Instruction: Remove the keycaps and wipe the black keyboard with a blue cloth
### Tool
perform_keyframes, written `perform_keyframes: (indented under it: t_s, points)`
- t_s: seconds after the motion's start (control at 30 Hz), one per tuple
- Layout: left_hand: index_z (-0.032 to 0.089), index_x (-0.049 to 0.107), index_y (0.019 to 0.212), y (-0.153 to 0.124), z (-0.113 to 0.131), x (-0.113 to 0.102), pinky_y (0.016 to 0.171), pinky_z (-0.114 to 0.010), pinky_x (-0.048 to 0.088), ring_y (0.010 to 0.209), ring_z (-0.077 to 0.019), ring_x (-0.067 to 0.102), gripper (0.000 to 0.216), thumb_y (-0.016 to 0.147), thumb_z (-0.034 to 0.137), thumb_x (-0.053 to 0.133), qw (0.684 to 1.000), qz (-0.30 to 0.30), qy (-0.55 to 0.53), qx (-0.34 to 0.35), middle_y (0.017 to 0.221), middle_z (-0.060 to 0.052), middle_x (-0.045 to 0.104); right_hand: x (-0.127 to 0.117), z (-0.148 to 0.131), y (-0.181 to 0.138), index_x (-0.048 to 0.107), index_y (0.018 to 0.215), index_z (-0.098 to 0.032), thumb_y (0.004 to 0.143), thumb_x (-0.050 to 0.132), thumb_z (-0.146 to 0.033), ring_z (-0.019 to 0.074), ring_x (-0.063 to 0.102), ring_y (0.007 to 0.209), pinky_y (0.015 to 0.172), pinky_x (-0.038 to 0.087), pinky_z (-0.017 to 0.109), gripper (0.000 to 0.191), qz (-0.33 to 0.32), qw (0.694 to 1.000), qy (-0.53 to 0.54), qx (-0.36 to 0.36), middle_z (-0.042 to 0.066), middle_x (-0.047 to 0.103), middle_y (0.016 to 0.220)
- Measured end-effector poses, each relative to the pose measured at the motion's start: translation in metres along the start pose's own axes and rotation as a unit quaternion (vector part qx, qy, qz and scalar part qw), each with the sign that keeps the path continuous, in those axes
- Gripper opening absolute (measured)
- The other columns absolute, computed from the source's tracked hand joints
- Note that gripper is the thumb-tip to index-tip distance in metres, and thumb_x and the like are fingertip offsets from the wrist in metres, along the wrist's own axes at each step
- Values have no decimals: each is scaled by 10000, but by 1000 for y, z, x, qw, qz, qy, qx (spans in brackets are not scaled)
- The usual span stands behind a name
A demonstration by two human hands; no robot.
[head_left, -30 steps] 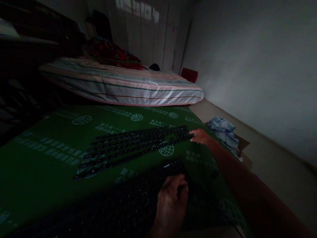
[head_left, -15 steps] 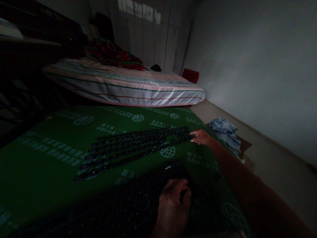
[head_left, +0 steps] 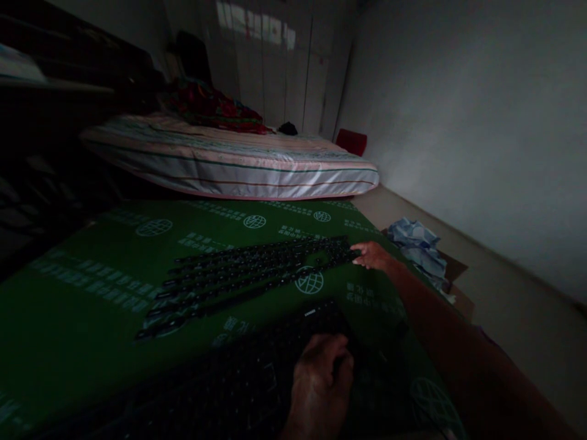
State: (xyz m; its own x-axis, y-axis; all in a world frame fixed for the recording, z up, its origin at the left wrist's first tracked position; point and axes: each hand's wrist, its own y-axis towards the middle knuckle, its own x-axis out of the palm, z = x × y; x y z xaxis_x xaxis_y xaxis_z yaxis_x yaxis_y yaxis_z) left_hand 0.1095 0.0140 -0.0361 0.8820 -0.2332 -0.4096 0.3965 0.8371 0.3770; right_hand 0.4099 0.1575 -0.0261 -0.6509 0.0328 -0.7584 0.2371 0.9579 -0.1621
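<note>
Rows of small black keycaps [head_left: 247, 260] lie across the green printed sheet [head_left: 92, 324], fanning slightly apart toward the left. At their right end is my right hand [head_left: 370, 255], thumb and fingertips pinched together at a keycap. Nearer to me is a black keyboard [head_left: 220, 391] with a light brand mark by its far edge; its lower part is in deep shadow. My left hand [head_left: 321, 382] rests over the keyboard's right part with its fingers curled and closed. Whatever is under or between those fingers is hidden in the dark.
Beyond the green surface stands a bed [head_left: 238, 162] with a striped cover and a red patterned blanket [head_left: 215, 107]. On the floor to the right, a bluish crumpled cloth or wrapper [head_left: 417, 244] lies by some cardboard [head_left: 458, 299]. A pale wall [head_left: 481, 122] rises at the right.
The view has tilted up very slightly, so the table things sit a little lower. Both hands keep nearly the same place and pose.
</note>
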Motion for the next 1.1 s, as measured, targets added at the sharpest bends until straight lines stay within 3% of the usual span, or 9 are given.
perform_keyframes:
  t_s: [0.37, 0.6, 0.83, 0.97, 1.1]
  points:
    - [192, 693, 941, 1, -1, 0, 714, -273, 593, 761, -169, 697, 235, 776, 114, 545, 1000, -18, 6, -13, 837, -55, 708, 1, -1, -7, 623, 1241, -140, 716, 720, -121, 49, 492, 413, 444, 408, 153, 534, 22, 1000, 7, -2, -53, 568, 568]
    - [193, 702, 926, 2, 1, 0, 696, -263, 582, 756, -169, 695, 235, 770, 108, 550, 999, -15, -14, -26, 834, -50, 702, 0, -8, -33, 591, 1245, -124, 790, 606, -117, 74, 542, 483, 465, 454, 165, 455, 41, 998, 34, 18, -27, 575, 620]
    - [189, 700, 910, 3, 1, 2, 671, -243, 558, 742, -160, 686, 200, 822, 155, 523, 994, 31, -92, -43, 815, -48, 689, -14, -25, -95, 677, 1069, -114, 757, 624, -184, 109, 563, 510, 480, 461, 198, 325, 19, 999, 37, -26, -9, 583, 586]
    - [182, 691, 894, 5, 12, -2, 675, -234, 530, 734, -152, 662, 207, 823, 123, 506, 997, 30, -74, 10, 784, -42, 675, -21, -46, -140, 694, 1055, -135, 746, 637, -280, 106, 513, 495, 464, 417, 212, 346, 12, 997, 18, -78, -11, 582, 596]
    - [177, 677, 844, 8, 34, -15, 655, -222, 491, 730, -147, 627, 213, 837, 95, 480, 996, -4, -38, 86, 770, -42, 655, -24, -86, -193, 705, 1072, -174, 781, 614, -361, 126, 552, 566, 512, 436, 235, 358, -6, 989, -1, -150, 7, 648, 680]
